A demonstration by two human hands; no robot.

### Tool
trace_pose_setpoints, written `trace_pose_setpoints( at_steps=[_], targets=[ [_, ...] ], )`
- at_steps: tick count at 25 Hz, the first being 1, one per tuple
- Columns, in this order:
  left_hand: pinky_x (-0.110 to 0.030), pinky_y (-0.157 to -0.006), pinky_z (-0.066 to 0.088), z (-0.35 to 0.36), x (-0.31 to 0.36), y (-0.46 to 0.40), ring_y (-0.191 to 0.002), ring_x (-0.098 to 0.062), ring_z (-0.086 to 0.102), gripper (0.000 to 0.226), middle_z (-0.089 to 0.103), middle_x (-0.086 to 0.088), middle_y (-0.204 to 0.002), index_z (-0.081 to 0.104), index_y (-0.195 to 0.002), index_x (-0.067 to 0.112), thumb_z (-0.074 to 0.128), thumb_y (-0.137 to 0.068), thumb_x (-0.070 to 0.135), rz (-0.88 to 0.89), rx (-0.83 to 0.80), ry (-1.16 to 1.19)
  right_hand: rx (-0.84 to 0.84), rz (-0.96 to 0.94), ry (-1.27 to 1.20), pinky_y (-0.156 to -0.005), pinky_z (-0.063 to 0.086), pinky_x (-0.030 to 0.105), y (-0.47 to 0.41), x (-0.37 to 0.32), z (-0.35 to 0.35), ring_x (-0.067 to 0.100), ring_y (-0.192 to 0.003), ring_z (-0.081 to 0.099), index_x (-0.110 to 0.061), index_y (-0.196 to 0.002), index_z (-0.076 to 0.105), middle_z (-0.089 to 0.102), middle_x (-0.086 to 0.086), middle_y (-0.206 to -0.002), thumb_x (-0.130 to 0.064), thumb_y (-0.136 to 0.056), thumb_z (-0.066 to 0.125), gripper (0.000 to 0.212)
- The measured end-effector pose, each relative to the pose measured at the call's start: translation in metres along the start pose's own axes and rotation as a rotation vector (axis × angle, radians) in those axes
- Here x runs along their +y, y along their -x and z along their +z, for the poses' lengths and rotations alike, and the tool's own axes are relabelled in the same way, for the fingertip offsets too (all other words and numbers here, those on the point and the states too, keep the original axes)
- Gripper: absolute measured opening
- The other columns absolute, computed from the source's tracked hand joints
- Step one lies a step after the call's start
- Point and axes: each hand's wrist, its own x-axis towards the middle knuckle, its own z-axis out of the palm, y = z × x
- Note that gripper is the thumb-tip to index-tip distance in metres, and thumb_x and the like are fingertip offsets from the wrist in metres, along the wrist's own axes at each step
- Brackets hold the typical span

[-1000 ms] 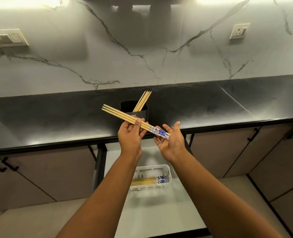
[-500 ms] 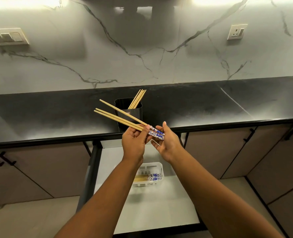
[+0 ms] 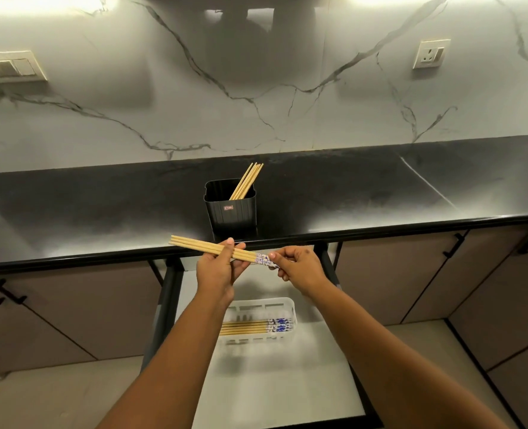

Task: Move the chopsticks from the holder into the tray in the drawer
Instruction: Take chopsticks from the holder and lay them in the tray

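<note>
**Operator:** State hand condition and location of the work item.

**Inspector:** The left hand (image 3: 218, 267) is closed around the middle of a bundle of pale bamboo chopsticks with blue-and-white patterned ends (image 3: 225, 253); the right hand (image 3: 300, 267) pinches the patterned ends between thumb and fingertips; neither hand is spread; the bundle is in the air, nearer the viewer than the square black ribbed plastic holder (image 3: 231, 209).

**Operator:** Which relation governs the coming move?

**Inspector:** Reference all positions to the holder; the white slotted plastic tray (image 3: 290, 305) lies well nearer the viewer than the holder, inside the open white-floored drawer (image 3: 256, 382), and directly below both hands; the bundle's long axis runs nearly left to right, slightly tilted, patterned ends to the right; the chopsticks already in the tray (image 3: 256, 326) lie the same way; in my judgement the move is a straight descent with little rotation; the right hand sits slightly nearer the tray's open area, though the margin is small.

**Operator:** Report counts.

**Inspector:** Held bundle: three tips are visible at its left end, though more may be hidden; tray: about four; leaning in the holder (image 3: 246, 181): about four or five, too close together for a firm count; one holder, one tray, one drawer.

**Operator:** Progress?

**Inspector:** Partly done, judging by the sticks left in the holder.
</note>
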Motion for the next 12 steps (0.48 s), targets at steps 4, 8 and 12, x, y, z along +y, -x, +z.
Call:
trace_pose_setpoints(
  at_steps=[4,8,12],
  targets=[
    [-0.031,-0.054,0.059,-0.026,0.005,-0.032,-0.073,-0.023,0.074,0.023,0.076,-0.011,-0.081,0.063,-0.097,0.005,0.053,-0.096,0.026,-0.112,0.04,-0.016,-0.082,0.063,0.044,-0.064,0.056,0.02,-0.01,0.021,0.004,0.008,-0.066,0.06,-0.012,-0.101,0.068,0.069,0.009,-0.088,-0.024,-0.091,0.063,0.016],
    [-0.033,-0.058,0.059,-0.046,-0.022,-0.05,-0.081,-0.025,0.072,0.028,0.073,-0.016,-0.091,0.062,-0.094,0.004,0.048,-0.098,0.028,-0.24,0.125,-0.039,0.062,-0.079,0.741,-0.089,0.048,0.032,-0.018,0.049,0.022,0.02,-0.107,0.055,-0.019,-0.123,0.055,0.059,0.001,-0.115,-0.048,-0.093,0.051,0.042],
    [-0.036,-0.065,0.056,-0.057,-0.047,-0.06,-0.087,-0.027,0.068,0.026,0.07,-0.018,-0.097,0.059,-0.095,0.003,0.047,-0.099,0.026,-0.376,0.201,0.035,-0.063,-0.322,1.167,-0.112,0.022,0.054,-0.014,0.086,0.059,0.033,-0.134,0.039,-0.017,-0.144,0.033,0.047,0.01,-0.141,-0.049,-0.094,0.042,0.059]
  ],
)
